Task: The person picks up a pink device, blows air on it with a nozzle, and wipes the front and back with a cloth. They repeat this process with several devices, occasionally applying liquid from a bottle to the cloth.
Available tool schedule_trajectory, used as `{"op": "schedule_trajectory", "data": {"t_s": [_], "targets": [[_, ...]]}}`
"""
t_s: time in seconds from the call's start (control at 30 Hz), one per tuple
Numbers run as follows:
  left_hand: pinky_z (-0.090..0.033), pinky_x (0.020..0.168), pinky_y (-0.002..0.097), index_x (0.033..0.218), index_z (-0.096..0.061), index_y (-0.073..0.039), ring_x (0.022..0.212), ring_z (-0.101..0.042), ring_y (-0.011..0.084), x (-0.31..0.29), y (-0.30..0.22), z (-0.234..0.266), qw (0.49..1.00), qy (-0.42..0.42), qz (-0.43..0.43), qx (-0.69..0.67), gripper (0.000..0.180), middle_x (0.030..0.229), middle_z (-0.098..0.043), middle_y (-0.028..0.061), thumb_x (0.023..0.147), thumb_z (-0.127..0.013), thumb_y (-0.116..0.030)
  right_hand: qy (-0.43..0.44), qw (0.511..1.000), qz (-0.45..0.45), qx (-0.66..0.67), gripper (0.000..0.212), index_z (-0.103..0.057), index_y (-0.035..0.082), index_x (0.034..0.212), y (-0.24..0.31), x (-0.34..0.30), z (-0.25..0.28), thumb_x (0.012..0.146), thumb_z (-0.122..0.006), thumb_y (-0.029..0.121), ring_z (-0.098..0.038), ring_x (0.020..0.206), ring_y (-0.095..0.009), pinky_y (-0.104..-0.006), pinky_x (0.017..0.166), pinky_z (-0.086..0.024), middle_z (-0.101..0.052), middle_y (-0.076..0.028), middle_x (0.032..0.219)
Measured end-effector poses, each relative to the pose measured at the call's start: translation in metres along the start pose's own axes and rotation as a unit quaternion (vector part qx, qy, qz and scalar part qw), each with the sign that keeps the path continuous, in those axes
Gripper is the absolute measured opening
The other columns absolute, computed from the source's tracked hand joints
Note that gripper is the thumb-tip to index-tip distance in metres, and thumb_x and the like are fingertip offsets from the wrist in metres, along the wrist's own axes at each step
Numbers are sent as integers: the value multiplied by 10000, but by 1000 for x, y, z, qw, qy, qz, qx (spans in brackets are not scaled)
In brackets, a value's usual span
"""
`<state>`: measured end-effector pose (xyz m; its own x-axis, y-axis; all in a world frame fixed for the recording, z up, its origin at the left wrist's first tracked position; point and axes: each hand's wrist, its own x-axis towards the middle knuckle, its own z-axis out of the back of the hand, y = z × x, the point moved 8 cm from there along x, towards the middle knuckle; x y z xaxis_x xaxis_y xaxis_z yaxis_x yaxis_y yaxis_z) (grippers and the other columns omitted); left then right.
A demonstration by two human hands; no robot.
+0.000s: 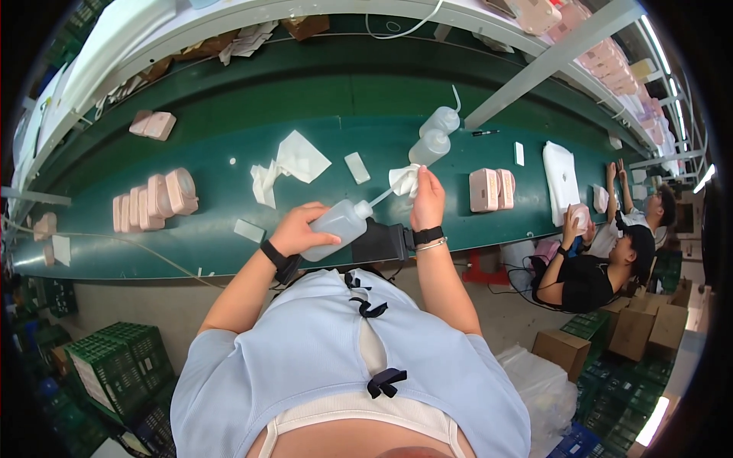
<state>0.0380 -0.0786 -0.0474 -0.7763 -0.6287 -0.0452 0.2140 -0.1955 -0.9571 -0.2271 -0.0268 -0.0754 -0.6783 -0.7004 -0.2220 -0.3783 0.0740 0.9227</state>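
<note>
A translucent squeeze bottle with a long thin spout lies tilted in my left hand, whose fingers wrap round its body. Its spout points up and right, the tip at a crumpled white tissue. My right hand pinches that tissue near the spout's end. Beyond the right hand stand two more translucent bottles, a near one and a far one with a bent spout. Behind my left hand, folded white tissues lie spread on the green bench top.
Several pink cases stand in a row at left, with more pink cases at right. A white wrapped bundle lies farther right, near two people at the bench. A grey post rises at the back. Green crates stand on the floor.
</note>
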Motion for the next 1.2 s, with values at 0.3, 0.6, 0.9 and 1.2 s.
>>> {"op": "schedule_trajectory", "data": {"t_s": [0.3, 0.6, 0.9, 1.2], "targets": [[-492, 798, 334, 1132, -669, -40, 877, -610, 244, 2, 10, 0, 999, 10, -2, 35, 567, 960, -631, 88, 657, -844, -297, -3, 999, -42, -4, 294, -643, -22, 1064, -11, 3, 4, 1001, -538, 245, -619, 863, -122, -263, 760, -479, -677, -57, 980], [-444, 925, 345, 1285, -544, -50, 1103, -532, 255, 72, 27, -4, 995, -30, -21, 88, 809, 1162, -539, 114, 572, -874, -245, -35, 948, -227, 220, 263, -547, 14, 1141, -42, 11, 52, 996, -510, 231, -655, 948, -227, -347, 811, -544, -652, -90, 1068], [-387, 1058, 402, 1325, -416, -22, 1209, -468, 356, 202, 55, -38, 970, -234, -37, 57, 911, 1278, -459, 179, 559, -878, -191, -54, 932, -280, 224, 219, -551, 20, 1134, -59, 5, 100, 943, -507, 119, -654, 973, -255, -361, 790, -561, -654, -103, 1094], [-427, 1017, 397, 1276, -479, -44, 1206, -471, 337, 184, 70, -29, 983, -171, -12, 72, 800, 1328, -426, 169, 586, -865, -169, -63, 912, -318, 252, 232, -557, 9, 1137, -92, 9, 99, 933, -558, 118, -658, 974, -257, -364, 786, -564, -662, -110, 1092]]}}
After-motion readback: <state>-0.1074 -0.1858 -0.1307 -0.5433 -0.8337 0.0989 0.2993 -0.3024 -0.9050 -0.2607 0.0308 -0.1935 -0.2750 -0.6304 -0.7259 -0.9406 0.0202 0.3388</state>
